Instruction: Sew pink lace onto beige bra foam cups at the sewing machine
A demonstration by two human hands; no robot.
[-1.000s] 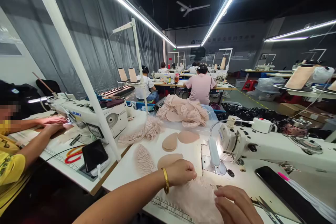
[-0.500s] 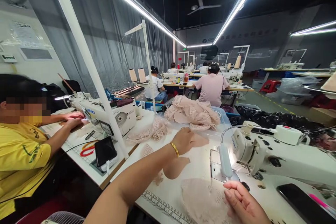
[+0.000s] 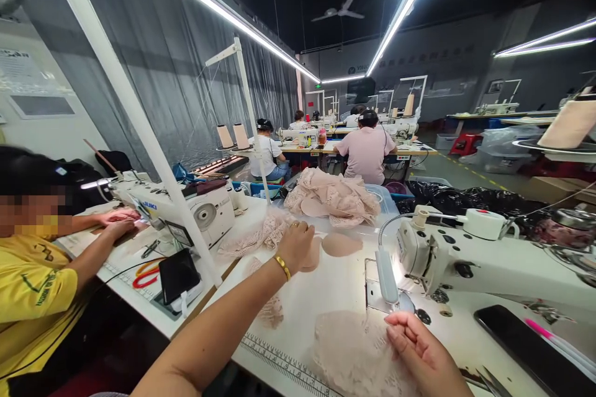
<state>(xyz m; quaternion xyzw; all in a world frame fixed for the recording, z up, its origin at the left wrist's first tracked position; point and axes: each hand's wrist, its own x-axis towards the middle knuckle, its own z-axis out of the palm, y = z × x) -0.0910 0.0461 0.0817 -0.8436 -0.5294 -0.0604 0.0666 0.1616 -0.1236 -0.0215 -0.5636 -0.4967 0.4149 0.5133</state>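
Note:
My left hand (image 3: 298,248), with a gold bracelet at its wrist, is closed with its fingers bent at the edge of a beige bra cup (image 3: 311,259); its thumb is hidden. A second beige bra cup (image 3: 342,245) lies flat just to the right. Close by on the left is a bunch of beige lace (image 3: 251,239), and another lace piece (image 3: 270,310) lies beneath the forearm. My right hand (image 3: 421,347) pinches the right edge of a pale lace piece (image 3: 347,341) spread on the table in front of the sewing machine (image 3: 465,254).
A clear bin (image 3: 386,195) heaped with beige lace pieces (image 3: 330,195) stands beyond the table. A black phone (image 3: 526,347), a pink pen (image 3: 540,330) and scissors tips (image 3: 493,381) lie at right. At left a co-worker in yellow (image 3: 41,273) sews at another machine (image 3: 205,211).
My left hand has moved left from the far bra cup, and the nearer cup has shifted farther back beside it. The right hand keeps its pinch on the lace. The view has turned slightly right.

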